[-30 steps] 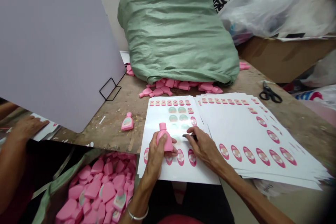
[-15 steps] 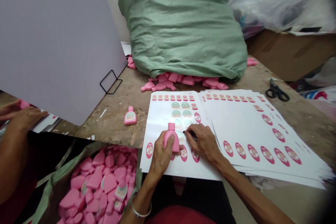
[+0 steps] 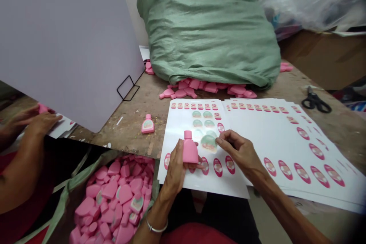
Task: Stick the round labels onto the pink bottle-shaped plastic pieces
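Observation:
My left hand (image 3: 176, 167) is wrapped round a small pink bottle (image 3: 190, 150), held upright with its plain face toward me. Between the thumb and fingers of my right hand (image 3: 238, 148) is the edge of a green-and-beige sticker (image 3: 209, 142), lifted just right of the bottle. Beneath both hands lies a white sticker sheet (image 3: 177, 122) with green stickers in its middle and pink oval ones along the lower part. A labelled pink bottle (image 3: 148, 125) lies on the table left of the sheet.
More sticker sheets (image 3: 257, 133) are stacked at the right, near black scissors (image 3: 316, 103). A green sack (image 3: 208, 30) spills pink bottles at the back. Below the table edge sits an open bag of pink bottles (image 3: 114, 198). A grey panel (image 3: 65, 38) partly hides another person's hands (image 3: 42, 120).
My right hand has moved right and up, and a green sticker now hangs from its fingers, off the sheet. My left hand keeps the bottle in nearly the same place.

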`<action>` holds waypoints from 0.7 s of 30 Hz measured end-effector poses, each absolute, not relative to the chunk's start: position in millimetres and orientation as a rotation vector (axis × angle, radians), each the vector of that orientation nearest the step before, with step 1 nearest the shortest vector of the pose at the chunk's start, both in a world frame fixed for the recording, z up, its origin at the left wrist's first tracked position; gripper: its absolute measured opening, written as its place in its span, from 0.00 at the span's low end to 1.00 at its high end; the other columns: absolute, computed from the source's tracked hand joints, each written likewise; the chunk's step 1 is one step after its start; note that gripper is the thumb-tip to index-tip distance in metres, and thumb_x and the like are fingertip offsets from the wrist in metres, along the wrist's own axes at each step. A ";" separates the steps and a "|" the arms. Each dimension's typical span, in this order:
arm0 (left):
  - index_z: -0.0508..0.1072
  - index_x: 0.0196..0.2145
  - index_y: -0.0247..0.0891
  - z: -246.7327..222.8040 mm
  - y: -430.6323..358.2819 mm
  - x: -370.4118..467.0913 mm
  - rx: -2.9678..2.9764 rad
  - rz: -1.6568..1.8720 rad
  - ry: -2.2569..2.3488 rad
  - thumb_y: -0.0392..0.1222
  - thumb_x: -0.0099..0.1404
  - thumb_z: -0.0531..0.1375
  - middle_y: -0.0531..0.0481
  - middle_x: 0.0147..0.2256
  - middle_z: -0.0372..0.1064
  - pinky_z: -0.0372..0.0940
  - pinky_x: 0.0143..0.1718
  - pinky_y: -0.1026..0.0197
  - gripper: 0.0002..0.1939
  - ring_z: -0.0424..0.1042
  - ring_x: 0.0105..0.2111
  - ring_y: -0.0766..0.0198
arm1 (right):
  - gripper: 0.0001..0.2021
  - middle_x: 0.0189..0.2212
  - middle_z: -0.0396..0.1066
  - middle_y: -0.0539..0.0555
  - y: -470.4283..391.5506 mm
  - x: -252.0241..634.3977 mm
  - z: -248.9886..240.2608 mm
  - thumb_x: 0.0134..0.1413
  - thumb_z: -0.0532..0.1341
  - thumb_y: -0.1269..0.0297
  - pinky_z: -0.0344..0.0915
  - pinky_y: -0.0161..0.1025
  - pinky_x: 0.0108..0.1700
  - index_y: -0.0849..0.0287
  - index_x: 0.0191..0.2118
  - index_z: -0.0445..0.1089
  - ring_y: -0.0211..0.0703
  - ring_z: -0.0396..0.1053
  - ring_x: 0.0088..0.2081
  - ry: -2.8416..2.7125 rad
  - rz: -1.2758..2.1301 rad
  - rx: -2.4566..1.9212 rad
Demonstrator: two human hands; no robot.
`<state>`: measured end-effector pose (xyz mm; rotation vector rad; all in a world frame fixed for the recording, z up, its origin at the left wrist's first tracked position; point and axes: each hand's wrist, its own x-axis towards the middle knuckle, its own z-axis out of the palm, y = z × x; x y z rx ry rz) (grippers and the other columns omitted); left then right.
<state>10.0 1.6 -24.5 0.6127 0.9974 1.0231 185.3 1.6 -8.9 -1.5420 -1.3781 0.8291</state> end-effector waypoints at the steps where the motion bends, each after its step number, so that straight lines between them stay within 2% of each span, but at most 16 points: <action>1: 0.69 0.45 0.29 -21.6 0.8 10.9 0.587 1.017 0.969 0.65 0.60 0.52 0.43 0.29 0.74 0.67 0.23 0.63 0.33 0.74 0.24 0.60 | 0.15 0.21 0.62 0.47 0.6 184.6 -2.4 0.51 0.60 0.49 0.57 0.34 0.26 0.58 0.28 0.66 0.35 0.59 0.23 -1.377 0.899 -1.528; 7: 0.71 0.42 0.28 -8.0 -1.4 15.7 0.597 0.993 0.865 0.65 0.62 0.49 0.42 0.28 0.74 0.68 0.25 0.62 0.33 0.76 0.28 0.57 | 0.18 0.23 0.69 0.49 -4.9 172.3 11.3 0.50 0.61 0.48 0.60 0.34 0.26 0.57 0.39 0.75 0.37 0.63 0.25 -1.467 1.031 -1.523; 17: 0.71 0.43 0.28 0.2 -2.1 15.8 0.612 1.002 0.819 0.64 0.63 0.48 0.42 0.29 0.74 0.70 0.29 0.61 0.33 0.75 0.32 0.56 | 0.16 0.30 0.75 0.51 -7.2 166.3 8.8 0.50 0.62 0.50 0.63 0.34 0.29 0.57 0.36 0.77 0.38 0.66 0.28 -1.483 0.935 -1.537; 21: 0.70 0.44 0.28 -1.1 -3.4 15.4 0.610 1.005 0.834 0.64 0.63 0.49 0.42 0.30 0.73 0.70 0.29 0.61 0.33 0.75 0.32 0.57 | 0.15 0.29 0.75 0.51 -7.5 164.7 11.0 0.50 0.62 0.51 0.63 0.33 0.28 0.57 0.35 0.77 0.37 0.66 0.27 -1.490 0.918 -1.544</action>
